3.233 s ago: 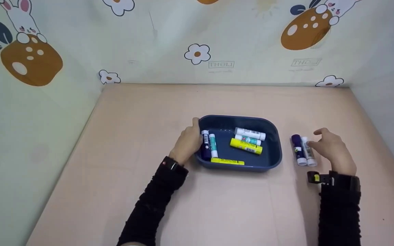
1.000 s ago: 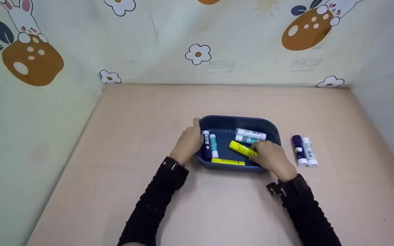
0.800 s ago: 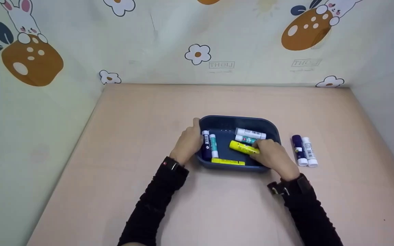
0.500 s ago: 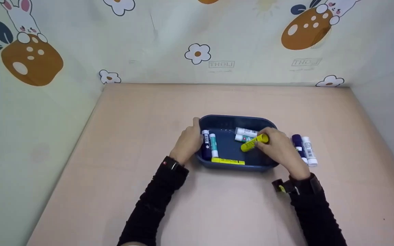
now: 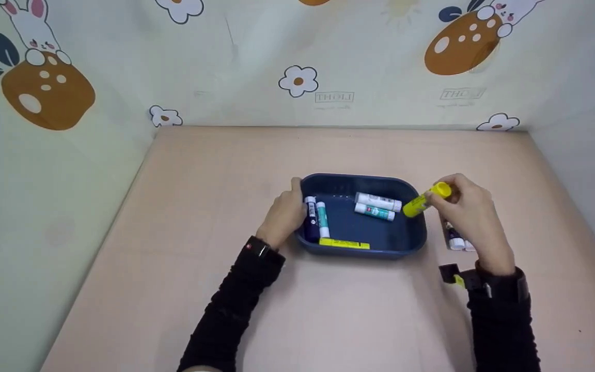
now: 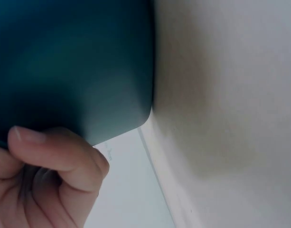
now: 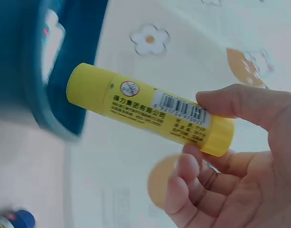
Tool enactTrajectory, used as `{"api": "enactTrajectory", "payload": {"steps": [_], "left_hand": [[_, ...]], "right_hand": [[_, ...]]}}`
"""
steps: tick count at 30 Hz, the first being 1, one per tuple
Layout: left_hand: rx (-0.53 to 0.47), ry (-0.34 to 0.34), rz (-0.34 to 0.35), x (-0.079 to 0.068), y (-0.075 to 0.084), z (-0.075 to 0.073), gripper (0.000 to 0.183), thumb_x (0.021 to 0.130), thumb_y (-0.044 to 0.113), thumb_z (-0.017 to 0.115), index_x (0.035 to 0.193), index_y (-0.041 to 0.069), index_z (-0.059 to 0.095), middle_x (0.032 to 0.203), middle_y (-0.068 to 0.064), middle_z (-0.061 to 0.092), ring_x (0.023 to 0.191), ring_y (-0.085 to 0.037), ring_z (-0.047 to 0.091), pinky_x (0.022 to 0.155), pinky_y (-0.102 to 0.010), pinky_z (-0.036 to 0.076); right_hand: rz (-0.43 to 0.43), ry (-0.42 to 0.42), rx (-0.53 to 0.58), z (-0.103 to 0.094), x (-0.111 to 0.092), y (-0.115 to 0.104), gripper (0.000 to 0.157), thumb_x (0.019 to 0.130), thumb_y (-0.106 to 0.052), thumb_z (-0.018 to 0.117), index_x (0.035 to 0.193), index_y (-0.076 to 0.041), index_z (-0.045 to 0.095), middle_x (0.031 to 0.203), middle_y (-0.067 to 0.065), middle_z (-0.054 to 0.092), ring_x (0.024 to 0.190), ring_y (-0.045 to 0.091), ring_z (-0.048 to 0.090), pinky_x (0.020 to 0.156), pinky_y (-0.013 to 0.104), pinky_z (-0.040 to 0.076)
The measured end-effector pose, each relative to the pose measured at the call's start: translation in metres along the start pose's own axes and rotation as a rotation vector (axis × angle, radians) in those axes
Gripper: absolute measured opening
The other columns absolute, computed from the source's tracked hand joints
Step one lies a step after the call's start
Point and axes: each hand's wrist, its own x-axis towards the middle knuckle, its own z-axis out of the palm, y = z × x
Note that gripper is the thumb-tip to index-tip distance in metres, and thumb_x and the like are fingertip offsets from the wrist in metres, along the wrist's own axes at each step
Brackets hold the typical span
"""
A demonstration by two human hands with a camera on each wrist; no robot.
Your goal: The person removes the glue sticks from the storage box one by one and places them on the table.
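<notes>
My right hand (image 5: 475,219) pinches a yellow glue stick (image 5: 421,201) between thumb and fingers, tilted, at the right rim of a dark blue plastic bin (image 5: 362,254). Its printed label and barcode face the right wrist view, where the glue stick (image 7: 145,109) spans the middle. At the bin's left end, my left hand (image 5: 283,214) grips the wall; the left wrist view shows the thumb (image 6: 45,145) against the outside. Inside lie a white glue stick (image 5: 378,201), a teal-and-white one (image 5: 375,211), a dark purple one (image 5: 311,222), another teal-and-white one (image 5: 323,219) and a yellow one (image 5: 344,244).
On the pinkish table (image 5: 225,289), a purple glue stick (image 5: 455,240) and a white one lie side by side to the bin's right, partly hidden behind my right hand. Patterned walls (image 5: 235,62) enclose the table at the back and sides.
My right hand has taken the yellow glue stick from the bin's middle, lifted it and carried it right, to the rim. The left hand and the bin have stayed put.
</notes>
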Motion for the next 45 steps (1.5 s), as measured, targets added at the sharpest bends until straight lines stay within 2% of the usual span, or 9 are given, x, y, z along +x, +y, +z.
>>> {"api": "enactTrajectory", "payload": {"steps": [3,6,13,19,24,30,40,42,45], "left_hand": [[0.001,0.003,0.002,0.0,0.0,0.0,0.037,0.087,0.004,0.049,0.121,0.003,0.035,0.09,-0.022,0.065,0.072,-0.029,0.063,0.06,-0.042,0.049],[0.003,0.003,-0.002,0.0,0.001,0.0,0.037,0.088,0.004,0.049,0.121,0.002,0.035,0.091,-0.022,0.065,0.072,-0.028,0.063,0.06,-0.042,0.05],[-0.004,-0.004,-0.007,0.0,0.001,0.0,0.036,0.088,0.005,0.048,0.121,0.003,0.035,0.091,-0.022,0.065,0.072,-0.027,0.063,0.06,-0.041,0.05],[-0.003,0.002,-0.002,-0.001,0.001,-0.001,0.036,0.088,0.005,0.049,0.121,0.003,0.035,0.093,-0.022,0.065,0.074,-0.028,0.064,0.061,-0.042,0.05],[0.001,0.01,0.004,-0.001,0.0,0.0,0.036,0.088,0.005,0.05,0.12,0.003,0.035,0.092,-0.022,0.065,0.075,-0.03,0.064,0.062,-0.043,0.05],[0.003,0.015,0.011,-0.001,0.0,0.0,0.037,0.088,0.005,0.05,0.121,0.003,0.035,0.092,-0.022,0.065,0.076,-0.031,0.064,0.062,-0.044,0.05],[0.003,-0.007,-0.014,0.0,0.001,0.0,0.038,0.089,0.007,0.05,0.123,0.003,0.034,0.092,-0.022,0.065,0.074,-0.029,0.064,0.061,-0.042,0.05],[0.001,-0.011,-0.019,0.0,0.001,0.0,0.038,0.089,0.007,0.05,0.123,0.003,0.034,0.092,-0.022,0.065,0.074,-0.029,0.063,0.061,-0.042,0.05],[-0.001,-0.011,-0.022,0.0,0.001,-0.001,0.038,0.088,0.007,0.05,0.123,0.004,0.035,0.092,-0.021,0.065,0.074,-0.028,0.063,0.061,-0.042,0.05]], "right_hand": [[0.032,0.053,0.004,-0.012,-0.002,0.008,0.044,0.09,-0.033,0.058,0.114,0.003,0.053,0.091,0.016,0.057,0.076,0.021,0.048,0.058,0.012,0.037],[0.068,0.1,-0.02,-0.022,-0.003,0.018,0.047,0.09,-0.033,0.057,0.116,0.005,0.052,0.093,0.018,0.056,0.081,0.022,0.046,0.059,0.01,0.034],[0.213,0.107,-0.108,-0.034,-0.001,0.045,0.052,0.091,-0.031,0.053,0.124,0.009,0.046,0.105,0.029,0.055,0.085,0.034,0.052,0.056,0.024,0.039],[0.36,0.085,-0.136,-0.032,0.005,0.072,0.051,0.089,-0.022,0.054,0.127,0.01,0.043,0.115,0.033,0.048,0.096,0.041,0.051,0.063,0.03,0.042],[0.424,-0.01,-0.109,-0.029,0.006,0.089,0.055,0.09,-0.024,0.054,0.128,0.013,0.038,0.119,0.036,0.047,0.096,0.041,0.053,0.064,0.031,0.047],[0.448,-0.148,-0.098,-0.03,0.004,0.097,0.057,0.09,-0.03,0.054,0.122,0.013,0.037,0.114,0.034,0.047,0.091,0.036,0.051,0.067,0.035,0.044],[0.501,-0.52,-0.076,-0.035,0.004,0.106,0.055,0.086,-0.017,0.051,0.128,0.015,0.035,0.116,0.034,0.047,0.096,0.042,0.051,0.073,0.042,0.047],[0.495,-0.548,-0.073,-0.033,0.005,0.109,0.055,0.086,-0.015,0.05,0.13,0.015,0.035,0.117,0.035,0.047,0.097,0.042,0.051,0.074,0.043,0.047],[0.482,-0.542,-0.067,-0.029,0.007,0.111,0.054,0.087,-0.013,0.048,0.132,0.015,0.034,0.12,0.036,0.045,0.095,0.039,0.052,0.075,0.04,0.047]]}}
